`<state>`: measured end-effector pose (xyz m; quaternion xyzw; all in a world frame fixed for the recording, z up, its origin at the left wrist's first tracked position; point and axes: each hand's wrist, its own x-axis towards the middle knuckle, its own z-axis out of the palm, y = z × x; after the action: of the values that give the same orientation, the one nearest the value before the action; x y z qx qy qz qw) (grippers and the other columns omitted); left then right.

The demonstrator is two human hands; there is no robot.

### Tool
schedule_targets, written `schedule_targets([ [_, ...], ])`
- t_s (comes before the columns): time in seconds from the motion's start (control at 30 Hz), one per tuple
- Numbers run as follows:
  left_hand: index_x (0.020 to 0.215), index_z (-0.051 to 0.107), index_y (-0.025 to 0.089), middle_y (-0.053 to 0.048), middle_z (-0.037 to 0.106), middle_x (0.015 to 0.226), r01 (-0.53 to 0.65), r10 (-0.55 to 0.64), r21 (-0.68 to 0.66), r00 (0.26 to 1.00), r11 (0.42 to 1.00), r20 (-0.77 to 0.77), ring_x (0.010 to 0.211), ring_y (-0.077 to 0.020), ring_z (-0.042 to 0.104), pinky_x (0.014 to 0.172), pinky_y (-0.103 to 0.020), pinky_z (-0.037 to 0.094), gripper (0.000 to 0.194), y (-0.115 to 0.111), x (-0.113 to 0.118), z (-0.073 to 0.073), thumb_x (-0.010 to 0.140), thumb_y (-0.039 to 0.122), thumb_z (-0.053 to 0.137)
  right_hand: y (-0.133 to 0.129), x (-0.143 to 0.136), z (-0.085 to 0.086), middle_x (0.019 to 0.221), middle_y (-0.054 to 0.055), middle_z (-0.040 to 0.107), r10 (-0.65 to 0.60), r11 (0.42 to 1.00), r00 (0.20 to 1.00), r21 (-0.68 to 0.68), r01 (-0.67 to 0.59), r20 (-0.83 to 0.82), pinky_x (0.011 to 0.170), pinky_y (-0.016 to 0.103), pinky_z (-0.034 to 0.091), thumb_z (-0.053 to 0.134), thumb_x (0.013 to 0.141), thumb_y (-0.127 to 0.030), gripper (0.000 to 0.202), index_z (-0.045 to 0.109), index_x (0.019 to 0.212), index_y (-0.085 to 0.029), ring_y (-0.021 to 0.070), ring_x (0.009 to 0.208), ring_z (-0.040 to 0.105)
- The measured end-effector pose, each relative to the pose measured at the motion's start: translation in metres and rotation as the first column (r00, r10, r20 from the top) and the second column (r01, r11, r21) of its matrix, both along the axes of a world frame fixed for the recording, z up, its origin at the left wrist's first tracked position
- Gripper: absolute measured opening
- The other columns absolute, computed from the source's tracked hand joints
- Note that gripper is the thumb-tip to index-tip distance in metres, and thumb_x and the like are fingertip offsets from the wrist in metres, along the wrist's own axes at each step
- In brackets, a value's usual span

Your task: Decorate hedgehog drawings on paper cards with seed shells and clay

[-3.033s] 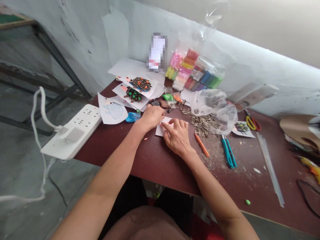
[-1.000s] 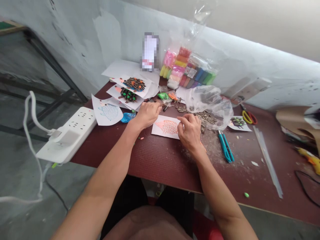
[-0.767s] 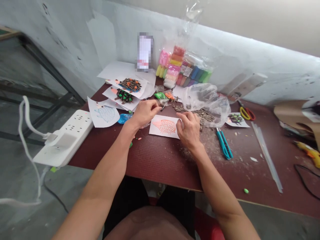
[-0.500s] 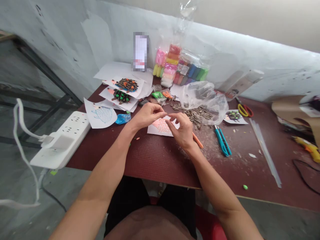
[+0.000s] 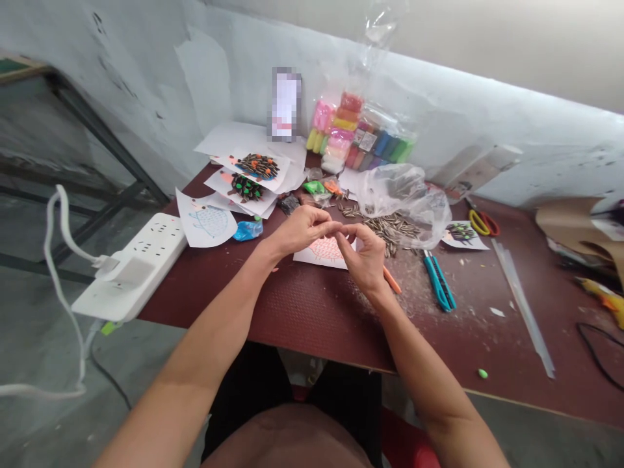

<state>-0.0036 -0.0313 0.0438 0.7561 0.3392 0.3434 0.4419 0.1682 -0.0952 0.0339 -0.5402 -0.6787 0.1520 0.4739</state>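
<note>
My left hand [image 5: 303, 232] and my right hand [image 5: 363, 255] meet at the fingertips above a white sheet with an orange hedgehog drawing [image 5: 325, 252]. Both are closed in a pinch. Whatever is between the fingers is too small or hidden to make out. Part of the drawing is covered by my hands. Just right of my right hand lies an orange marker [image 5: 391, 280]. Behind it spreads a heap of striped sunflower seeds [image 5: 392, 229]. Small bags of green clay [image 5: 313, 187] and orange clay [image 5: 333, 187] lie beyond my hands.
Left are a blue hedgehog drawing [image 5: 210, 221], seed-covered hedgehogs [image 5: 258, 166], blue clay [image 5: 248, 229] and a power strip [image 5: 131, 266]. A utility knife [image 5: 439, 283], scissors [image 5: 482, 222], glue sticks [image 5: 524, 302] and a glue gun [image 5: 607, 299] lie right. Clay packs [image 5: 341, 133] lean behind.
My fingertips have come together from slightly apart. The whole view has shifted a little, so the table things appear further right.
</note>
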Motion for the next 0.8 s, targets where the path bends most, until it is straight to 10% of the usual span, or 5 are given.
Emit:
schedule_targets([
  [0.37,0.074,0.058,0.016,-0.001,0.061,0.073,-0.072,0.09,0.137,0.987,0.988,-0.133,0.069,-0.0139,0.053,0.067,-0.027,0.041,0.019,0.001,-0.002,0.008,0.091,0.024,0.056,0.011,-0.005,-0.002,0.073,0.0,0.064,-0.079,0.996,0.997,-0.031,0.079,0.013,0.069,0.031,0.044,0.058,0.088,-0.028,0.013,0.062,0.077,-0.023,0.0155,0.068,0.053],
  [0.8,0.092,0.074,0.015,-0.009,0.076,0.091,-0.172,0.304,0.284,0.79,0.943,-0.532,0.087,-0.0223,0.068,0.084,-0.032,0.05,0.015,0.016,-0.013,-0.011,0.089,0.016,0.059,0.02,0.0,-0.016,0.085,0.006,0.069,0.08,0.989,0.855,-0.151,-0.002,0.512,0.08,0.036,0.039,0.059,0.086,-0.018,0.011,0.068,0.079,-0.021,0.0225,0.084,0.057],
])
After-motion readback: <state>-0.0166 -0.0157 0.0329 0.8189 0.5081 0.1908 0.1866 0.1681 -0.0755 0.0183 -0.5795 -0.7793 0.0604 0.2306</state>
